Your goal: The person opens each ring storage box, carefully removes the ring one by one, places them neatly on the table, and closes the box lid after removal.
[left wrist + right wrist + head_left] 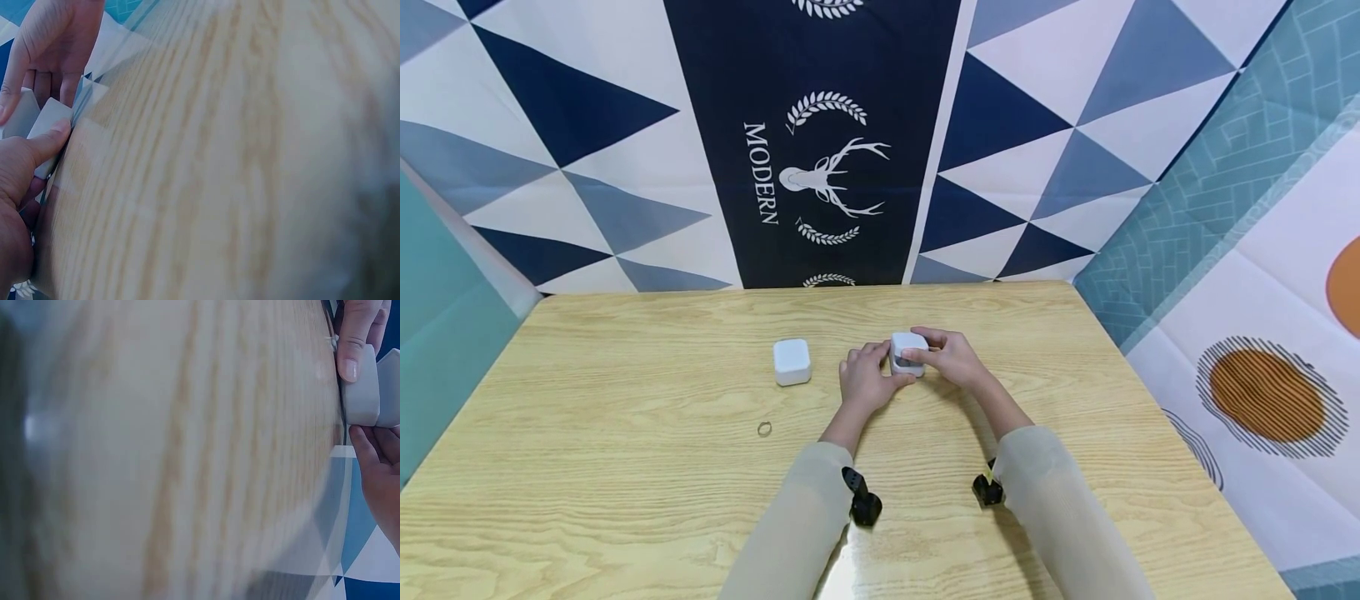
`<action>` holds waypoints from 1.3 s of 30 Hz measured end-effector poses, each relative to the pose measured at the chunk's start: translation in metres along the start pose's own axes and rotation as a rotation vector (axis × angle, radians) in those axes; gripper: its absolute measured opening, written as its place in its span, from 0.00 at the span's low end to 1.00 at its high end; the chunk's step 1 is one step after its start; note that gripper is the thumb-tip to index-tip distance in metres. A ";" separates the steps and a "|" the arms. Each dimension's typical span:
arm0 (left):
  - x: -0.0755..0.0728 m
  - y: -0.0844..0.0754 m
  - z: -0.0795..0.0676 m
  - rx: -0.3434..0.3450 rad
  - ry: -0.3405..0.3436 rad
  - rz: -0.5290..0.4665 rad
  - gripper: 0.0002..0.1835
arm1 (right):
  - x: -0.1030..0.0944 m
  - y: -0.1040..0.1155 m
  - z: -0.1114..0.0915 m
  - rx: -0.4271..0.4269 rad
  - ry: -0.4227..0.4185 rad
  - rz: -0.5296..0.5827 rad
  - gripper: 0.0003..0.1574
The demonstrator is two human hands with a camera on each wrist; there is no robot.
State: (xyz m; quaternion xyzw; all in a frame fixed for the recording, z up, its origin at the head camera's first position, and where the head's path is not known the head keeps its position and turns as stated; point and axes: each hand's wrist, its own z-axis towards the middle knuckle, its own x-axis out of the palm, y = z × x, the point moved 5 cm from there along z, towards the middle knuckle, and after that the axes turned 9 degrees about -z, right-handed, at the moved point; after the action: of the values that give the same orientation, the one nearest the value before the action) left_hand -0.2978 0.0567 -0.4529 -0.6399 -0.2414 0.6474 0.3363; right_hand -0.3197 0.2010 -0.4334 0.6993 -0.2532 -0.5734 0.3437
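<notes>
- Locate the white box (908, 340) on the far part of the counter (647, 483), slightly right of the middle, between both hands.
- Pinches the upper half (20, 115) between thumb and fingers of the right hand (953, 357), with the thumb across the near face.
- Grips the lower half (362, 403) with the left hand (868, 382): thumb pressed to the near face, fingers bent about the left and far sides.
- Note, in both wrist views, two halves at an angle to each other, parted by a narrow gap; does not reveal the contents.
- Suggests, as the step in hand, the working of a lid; cannot tell from one moment whether opening or closing.
- Calls next, in all likelihood, for firm steadying of the lower half by the left hand and a slow, controlled turn of the upper half by the right.
- Could slip or twist under an uneven pull, given so small and smooth a body.
- Compare a second white box (792, 354), left and well apart, and a thin ring (764, 429), farther left and nearer, both untouched.
</notes>
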 end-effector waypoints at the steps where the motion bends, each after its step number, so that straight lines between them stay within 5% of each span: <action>1: 0.000 0.000 0.000 0.000 -0.001 -0.002 0.40 | 0.000 0.000 0.000 0.000 -0.002 0.000 0.43; 39: -0.001 0.001 0.000 0.010 -0.016 0.008 0.40 | -0.001 0.001 0.001 -0.004 -0.026 -0.007 0.43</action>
State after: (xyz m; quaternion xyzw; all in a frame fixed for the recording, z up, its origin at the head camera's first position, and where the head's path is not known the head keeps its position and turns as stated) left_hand -0.2975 0.0554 -0.4526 -0.6339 -0.2381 0.6552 0.3349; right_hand -0.3210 0.2004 -0.4323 0.6921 -0.2540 -0.5841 0.3396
